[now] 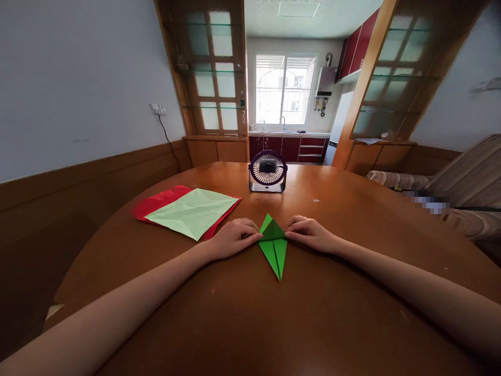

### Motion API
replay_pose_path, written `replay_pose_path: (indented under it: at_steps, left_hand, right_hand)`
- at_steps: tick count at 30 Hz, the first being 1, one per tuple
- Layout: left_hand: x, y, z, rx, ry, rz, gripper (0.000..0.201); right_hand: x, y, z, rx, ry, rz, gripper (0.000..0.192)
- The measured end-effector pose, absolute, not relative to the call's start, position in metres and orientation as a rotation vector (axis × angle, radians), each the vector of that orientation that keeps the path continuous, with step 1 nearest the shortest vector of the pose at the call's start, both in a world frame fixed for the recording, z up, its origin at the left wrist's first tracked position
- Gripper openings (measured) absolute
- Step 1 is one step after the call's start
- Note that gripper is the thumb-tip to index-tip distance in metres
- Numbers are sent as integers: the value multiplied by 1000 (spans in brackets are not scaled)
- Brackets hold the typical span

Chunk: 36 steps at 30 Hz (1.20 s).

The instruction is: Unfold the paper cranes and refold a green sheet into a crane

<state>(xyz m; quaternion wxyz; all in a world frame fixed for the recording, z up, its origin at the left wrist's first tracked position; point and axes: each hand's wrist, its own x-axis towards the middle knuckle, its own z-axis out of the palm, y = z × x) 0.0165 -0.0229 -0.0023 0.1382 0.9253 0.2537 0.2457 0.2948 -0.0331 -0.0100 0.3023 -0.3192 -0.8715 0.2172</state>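
Observation:
A green sheet of origami paper (275,250), folded into a kite shape, lies on the table in front of me. Its long point faces me, and a dark slit runs down its lower half. The upper part forms a darker triangle with a crease across the middle. My left hand (238,236) pinches the paper's left corner between thumb and fingers. At the right corner, my right hand (308,232) pinches in the same way. Pale green creased paper (191,211) rests on red paper (158,202) to the left of my left hand.
A small dark desk fan (268,169) stands beyond the paper on the brown table (242,318). Tiny white scraps (315,200) lie to the right. A striped sofa (465,183) is past the right edge. A cord (169,138) hangs from the wall socket at left.

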Motion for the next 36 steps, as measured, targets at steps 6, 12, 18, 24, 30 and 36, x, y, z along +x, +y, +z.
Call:
replay_pose_path:
  at_steps: [6, 12, 18, 24, 30, 36]
  left_hand:
    - [26, -26, -7, 2646, 981, 822, 23]
    - [34, -29, -14, 2431, 1287, 893, 24]
    - [37, -31, -13, 2429, 1499, 811, 29]
    - [40, -36, -13, 2547, 1508, 787, 23]
    - [41, -36, -16, 2815, 1083, 441, 43]
    - [41, -32, -18, 2802, 1052, 264, 58]
  right_hand:
    - [287, -39, -10, -953, -2270, 421, 29]
    - [278, -38, -15, -1099, -2192, 342, 22]
    - [274, -39, -17, -1174, -2215, 153, 17]
    - [271, -43, -18, -1073, -2344, -92, 10]
    - [273, -38, -23, -923, -2453, -80, 31]
    - [273, -39, -23, -934, -2476, -120, 32]
